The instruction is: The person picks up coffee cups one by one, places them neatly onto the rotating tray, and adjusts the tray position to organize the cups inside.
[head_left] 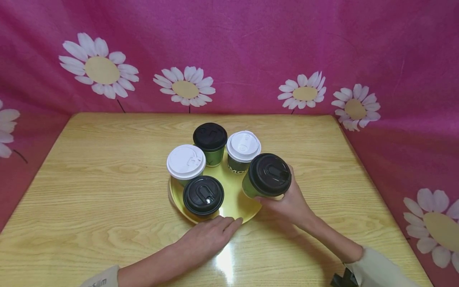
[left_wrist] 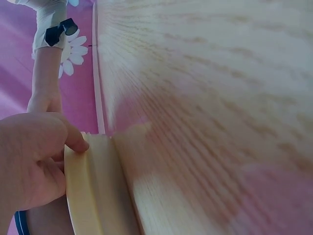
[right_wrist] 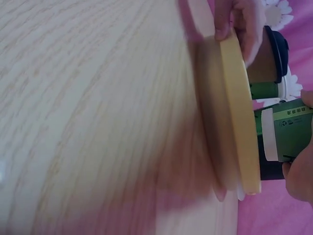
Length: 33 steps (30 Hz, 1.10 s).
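A round yellow tray [head_left: 232,195] sits on the table, carrying several lidded paper cups. My left hand [head_left: 211,236] pinches its near rim, thumb and fingers on either side of the edge [left_wrist: 80,183]. On the right, my right hand [head_left: 289,205] grips a green paper cup [right_wrist: 293,128] with a black lid [head_left: 270,174]. In the right wrist view a gap shows between this cup's base and the tray's rim [right_wrist: 239,117]. Closest to my left hand stands a cup with a black lid [head_left: 203,195]. A white-lidded cup [head_left: 186,162] is just behind it.
At the tray's back are a green cup with a black lid [head_left: 210,137] and a dark green cup with a white lid [head_left: 244,146]. The wood-grain table [head_left: 107,179] is bordered behind and at the sides by pink cloth [head_left: 244,48] with daisies.
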### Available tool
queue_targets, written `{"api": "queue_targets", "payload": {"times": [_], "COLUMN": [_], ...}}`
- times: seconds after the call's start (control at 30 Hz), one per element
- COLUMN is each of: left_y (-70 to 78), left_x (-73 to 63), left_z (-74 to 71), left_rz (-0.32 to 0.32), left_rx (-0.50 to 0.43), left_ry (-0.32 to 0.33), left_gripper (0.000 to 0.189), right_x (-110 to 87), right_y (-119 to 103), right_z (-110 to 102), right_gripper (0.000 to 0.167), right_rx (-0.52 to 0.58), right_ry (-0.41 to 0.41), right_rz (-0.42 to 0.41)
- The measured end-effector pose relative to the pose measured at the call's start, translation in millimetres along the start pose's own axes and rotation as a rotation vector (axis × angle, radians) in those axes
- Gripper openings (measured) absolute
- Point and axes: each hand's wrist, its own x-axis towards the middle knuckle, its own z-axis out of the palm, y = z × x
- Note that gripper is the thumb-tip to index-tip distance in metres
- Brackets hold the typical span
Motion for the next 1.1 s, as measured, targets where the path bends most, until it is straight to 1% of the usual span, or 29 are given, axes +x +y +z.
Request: {"api": "queue_targets", "payload": {"times": [0.13, 0.3, 0.5, 0.63, 0.77, 0.83, 0.9, 1.0, 1.03, 1.1], "left_y": [0.1, 0.8, 1.8, 3.4, 4.8, 4.1, 1.5, -6.5, -10.0, -17.2], "left_x": [-0.6, 0.8, 3.1, 4.2, 7.1, 9.2, 12.1, 18.3, 20.5, 24.7], "left_z": [-0.1, -0.5, -1.6, -5.5, -17.2, -26.0, -35.7, -48.8, -52.6, -58.7], "left_rz": [0.000, -0.009, 0.001, 0.024, 0.057, 0.077, 0.100, 0.119, 0.120, 0.108], "left_rx": [0.009, 0.007, 0.029, 0.015, -0.039, -0.062, -0.080, -0.064, -0.060, -0.036], "left_ry": [0.000, 0.018, 0.074, 0.122, 0.196, 0.257, 0.332, 0.434, 0.454, 0.472], "left_gripper": [0.046, 0.045, 0.045, 0.046, 0.042, 0.039, 0.036, 0.034, 0.034, 0.035], "right_x": [-0.7, -0.9, -1.0, -0.8, -0.3, 0.1, 0.4, 0.5, 0.6, 0.5], "right_y": [3, 4, 6, 8, 7, 7, 7, 7, 7, 6], "right_z": [6, 12, 18, 20, 20, 21, 21, 23, 24, 25], "right_gripper": [0.094, 0.095, 0.095, 0.096, 0.096, 0.096, 0.096, 0.095, 0.094, 0.094], "right_rx": [0.006, -0.002, 0.033, 0.019, -0.003, -0.004, 0.003, 0.006, 0.006, 0.002], "right_ry": [-0.027, -0.046, -0.063, -0.066, -0.067, -0.072, -0.079, -0.088, -0.092, -0.094], "right_rz": [0.013, 0.036, 0.056, 0.055, 0.065, 0.071, 0.075, 0.074, 0.071, 0.074]}}
